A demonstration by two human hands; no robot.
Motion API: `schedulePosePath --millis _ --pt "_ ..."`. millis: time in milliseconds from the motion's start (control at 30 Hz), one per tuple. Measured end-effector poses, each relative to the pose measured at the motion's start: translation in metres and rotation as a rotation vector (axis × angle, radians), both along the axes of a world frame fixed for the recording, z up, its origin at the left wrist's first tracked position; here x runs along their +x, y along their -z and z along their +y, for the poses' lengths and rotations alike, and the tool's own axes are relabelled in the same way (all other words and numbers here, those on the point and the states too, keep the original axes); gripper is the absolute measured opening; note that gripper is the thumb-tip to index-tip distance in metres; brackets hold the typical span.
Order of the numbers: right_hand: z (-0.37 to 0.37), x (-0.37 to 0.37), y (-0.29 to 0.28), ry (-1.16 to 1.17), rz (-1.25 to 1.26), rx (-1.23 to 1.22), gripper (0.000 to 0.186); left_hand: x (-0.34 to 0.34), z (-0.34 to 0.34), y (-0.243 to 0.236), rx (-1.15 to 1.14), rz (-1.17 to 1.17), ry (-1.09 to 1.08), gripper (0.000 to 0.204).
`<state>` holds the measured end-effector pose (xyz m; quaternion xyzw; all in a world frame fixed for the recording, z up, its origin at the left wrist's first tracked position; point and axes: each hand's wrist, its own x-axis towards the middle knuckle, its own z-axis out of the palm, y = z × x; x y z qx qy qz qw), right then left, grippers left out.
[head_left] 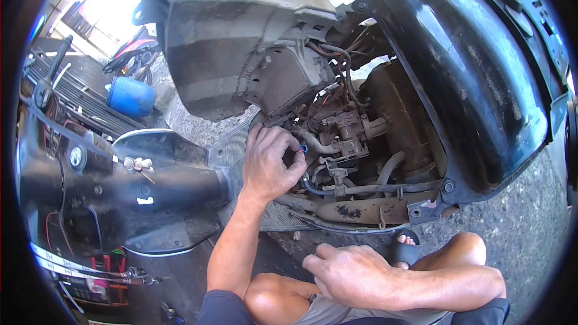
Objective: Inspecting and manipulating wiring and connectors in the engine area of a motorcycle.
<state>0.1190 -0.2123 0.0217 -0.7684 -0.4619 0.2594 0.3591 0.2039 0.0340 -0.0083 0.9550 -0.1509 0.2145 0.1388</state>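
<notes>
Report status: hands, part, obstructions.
Left hand pinching small blue connector in the scooter's exposed engine bay. Right hand resting empty on knee. Hoses and wires crowd the connector.

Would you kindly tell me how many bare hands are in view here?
2. The left hand reaches into the scooter's dirty exposed engine parts, fingertips at a small blue connector; the right hand rests on the knee.

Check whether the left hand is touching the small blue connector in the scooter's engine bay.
Touching. The head view shows the left hand with its fingertips pinched on the small blue connector, no gap visible between them.
</notes>
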Motion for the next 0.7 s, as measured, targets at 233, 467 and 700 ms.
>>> schedulePosePath --millis 233,467,700 --pt "-0.003 0.005 0.029 -0.166 0.013 -0.025 0.021 0.003 -0.012 0.003 0.047 -0.047 -0.085 0.014" --pt "-0.002 0.004 0.036 -0.161 -0.072 0.036 0.018 0.004 -0.011 0.005 0.067 -0.07 -0.055 0.016" --pt "0.004 0.004 0.039 -0.11 -0.111 0.095 0.017 0.003 -0.007 -0.002 -0.048 -0.006 -0.022 0.017"
